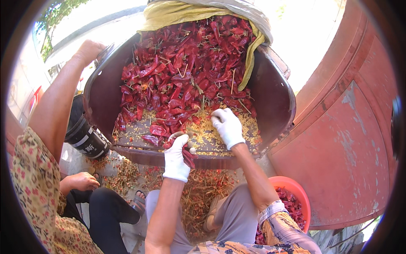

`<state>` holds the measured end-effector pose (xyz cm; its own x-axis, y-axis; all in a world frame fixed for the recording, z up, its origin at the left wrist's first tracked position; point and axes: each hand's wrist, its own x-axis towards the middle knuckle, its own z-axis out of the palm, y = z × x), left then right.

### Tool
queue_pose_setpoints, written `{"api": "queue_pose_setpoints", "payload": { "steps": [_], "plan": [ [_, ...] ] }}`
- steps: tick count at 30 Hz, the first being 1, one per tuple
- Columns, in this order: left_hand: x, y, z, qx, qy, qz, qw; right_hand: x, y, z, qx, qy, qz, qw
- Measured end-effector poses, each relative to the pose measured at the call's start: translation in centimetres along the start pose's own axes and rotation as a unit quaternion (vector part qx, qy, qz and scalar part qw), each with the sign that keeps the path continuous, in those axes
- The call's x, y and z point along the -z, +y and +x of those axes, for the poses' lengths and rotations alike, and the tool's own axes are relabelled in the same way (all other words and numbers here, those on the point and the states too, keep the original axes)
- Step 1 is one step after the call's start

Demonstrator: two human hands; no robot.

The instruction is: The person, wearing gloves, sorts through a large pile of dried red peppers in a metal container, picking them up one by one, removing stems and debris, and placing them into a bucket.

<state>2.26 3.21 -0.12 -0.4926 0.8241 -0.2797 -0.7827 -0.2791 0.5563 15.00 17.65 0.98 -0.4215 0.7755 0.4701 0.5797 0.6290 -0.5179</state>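
Dried red chili peppers, some with stems, are heaped in a dark metal cart bed in front of me. My left hand, in a white glove, is closed around a few dried chili peppers at the cart's near edge. My right hand, also gloved in white, is low over the yellow seeds at the foot of the heap. Its fingers are curled together, and whatever is between them is hidden.
A yellow sack drapes over the heap's far end. At my right stand a red tub of peppers and a large red metal panel. A black bucket and another person's arm are at left. Stems litter the ground.
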Motion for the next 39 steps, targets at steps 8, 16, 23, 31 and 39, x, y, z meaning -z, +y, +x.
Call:
{"api": "queue_pose_setpoints", "payload": {
  "steps": [8, 16, 23, 31, 39],
  "plan": [
    [-1.0, -0.3, -0.6, 0.010, -0.045, 0.103, 0.994, 2.9, -1.2, -1.8, -0.238, -0.150, 0.554, 0.783],
    [-1.0, -0.6, -0.7, 0.027, -0.023, 0.069, 0.997, 3.1, -4.1, -3.4, -0.228, -0.226, 0.482, 0.815],
    [-1.1, 0.7, -0.5, -0.017, 0.003, 0.054, 0.998, 1.7, -2.5, -2.0, 0.013, -0.052, 0.082, 0.995],
    [-0.9, 0.5, -0.1, -0.024, 0.039, 0.048, 0.998, -2.0, -2.1, 0.0, 0.074, -0.029, -0.040, 0.996],
    [-0.1, 0.5, 0.3, 0.041, 0.018, -0.033, 0.998, 1.0, -3.3, -0.9, -0.189, -0.121, 0.274, 0.935]
  ]
}}
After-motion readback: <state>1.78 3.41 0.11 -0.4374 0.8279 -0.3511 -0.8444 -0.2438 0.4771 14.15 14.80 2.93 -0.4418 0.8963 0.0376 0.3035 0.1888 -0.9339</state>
